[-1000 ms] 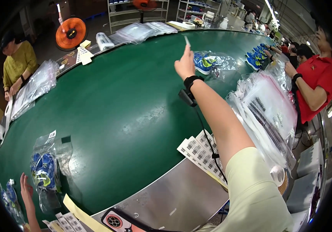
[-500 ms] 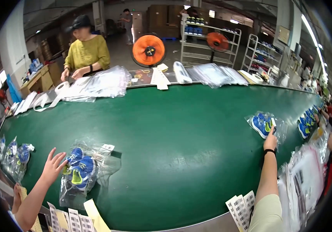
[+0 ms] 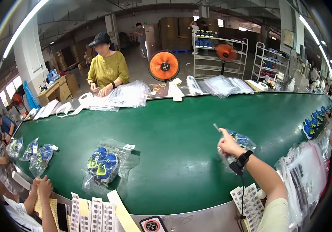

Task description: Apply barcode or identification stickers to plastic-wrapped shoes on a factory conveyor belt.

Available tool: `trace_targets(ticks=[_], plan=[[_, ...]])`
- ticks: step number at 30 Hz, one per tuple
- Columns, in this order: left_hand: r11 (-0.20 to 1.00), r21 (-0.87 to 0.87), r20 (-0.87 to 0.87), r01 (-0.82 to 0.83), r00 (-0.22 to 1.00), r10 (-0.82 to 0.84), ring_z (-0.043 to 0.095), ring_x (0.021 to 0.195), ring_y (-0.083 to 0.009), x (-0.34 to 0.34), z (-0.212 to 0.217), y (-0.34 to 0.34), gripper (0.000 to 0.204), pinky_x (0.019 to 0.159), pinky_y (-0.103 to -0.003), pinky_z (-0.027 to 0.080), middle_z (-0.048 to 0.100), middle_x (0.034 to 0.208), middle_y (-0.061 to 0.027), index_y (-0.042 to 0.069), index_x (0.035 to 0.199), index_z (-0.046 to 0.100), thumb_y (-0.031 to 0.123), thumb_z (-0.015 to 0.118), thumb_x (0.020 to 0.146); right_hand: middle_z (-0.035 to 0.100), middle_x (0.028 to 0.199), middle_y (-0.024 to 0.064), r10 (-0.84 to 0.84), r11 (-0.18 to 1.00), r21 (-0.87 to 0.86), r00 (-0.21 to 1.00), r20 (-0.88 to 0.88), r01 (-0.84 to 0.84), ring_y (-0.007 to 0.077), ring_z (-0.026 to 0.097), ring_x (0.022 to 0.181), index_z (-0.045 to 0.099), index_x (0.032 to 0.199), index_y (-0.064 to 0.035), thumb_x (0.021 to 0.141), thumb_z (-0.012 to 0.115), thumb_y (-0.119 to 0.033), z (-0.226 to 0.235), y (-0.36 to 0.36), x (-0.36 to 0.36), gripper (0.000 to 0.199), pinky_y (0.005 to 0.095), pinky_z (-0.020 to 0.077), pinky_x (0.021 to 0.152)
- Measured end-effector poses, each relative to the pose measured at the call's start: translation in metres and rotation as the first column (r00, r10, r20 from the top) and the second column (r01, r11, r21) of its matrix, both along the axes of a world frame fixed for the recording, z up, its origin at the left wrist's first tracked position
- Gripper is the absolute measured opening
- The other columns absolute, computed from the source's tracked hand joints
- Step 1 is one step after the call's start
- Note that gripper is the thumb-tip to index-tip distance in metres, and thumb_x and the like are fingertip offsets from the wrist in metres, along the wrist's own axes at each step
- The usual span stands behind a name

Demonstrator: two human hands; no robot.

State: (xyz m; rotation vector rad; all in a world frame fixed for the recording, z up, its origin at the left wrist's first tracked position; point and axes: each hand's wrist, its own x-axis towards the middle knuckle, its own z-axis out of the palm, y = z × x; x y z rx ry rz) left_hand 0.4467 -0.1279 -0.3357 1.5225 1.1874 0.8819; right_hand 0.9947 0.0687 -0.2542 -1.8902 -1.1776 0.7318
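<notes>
My right hand (image 3: 230, 145), wearing a black wrist device with a cable, reaches over the green belt (image 3: 173, 158). A small white label (image 3: 215, 126) sticks out at its index fingertip; the other fingers curl in. Beneath and behind this hand lies a clear bag of blue and lime shoes (image 3: 245, 140), partly covered by it. Another bagged pair of blue and lime shoes (image 3: 108, 166) rests on the belt left of centre. My left hand is out of view.
Barcode sticker sheets (image 3: 96, 214) and a phone (image 3: 153, 224) line the near edge. A co-worker's hands (image 3: 42, 187) hold a yellowish sheet at left. Plastic bags (image 3: 305, 178) are stacked at right. Across the belt, a person (image 3: 108, 69) stands behind more bags (image 3: 125, 94).
My right hand has shifted left over the bagged shoes, and a label now shows at its fingertip. The co-worker's hand has left the other bag. The view has tilted and turned.
</notes>
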Motion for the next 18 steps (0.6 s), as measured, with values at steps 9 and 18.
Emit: trace_targets(ticks=[9,18], plan=[[0.973,0.222,-0.105,-0.063,0.991,0.088,0.046,0.067,-0.0095,0.021,0.045,0.032,0.028,0.058,-0.024,0.038,0.058,0.087,-0.005,-0.001,0.112,0.061,0.008,0.059,0.086,0.042,0.138,0.0178,0.158,0.846,0.236,0.647,0.746,-0.478,0.0412,0.035,0.128,0.028,0.145,-0.0108,0.08,0.068,-0.022,-0.031,-0.005,-0.182,0.077,0.053,0.0301,0.105],[0.99,0.111,-0.1,-0.09,0.99,0.101,0.047,0.059,-0.0049,0.01,0.022,0.031,0.025,0.05,-0.018,0.035,0.053,0.077,-0.002,-0.004,0.106,0.06,0.005,0.058,0.083,0.046,0.132,0.016,0.071,0.858,0.506,0.996,0.056,-0.09,0.0274,0.054,0.109,0.038,0.14,-0.0113,0.078,0.069,-0.011,-0.012,-0.006,-0.13,0.069,0.0379,0.046,0.092]])
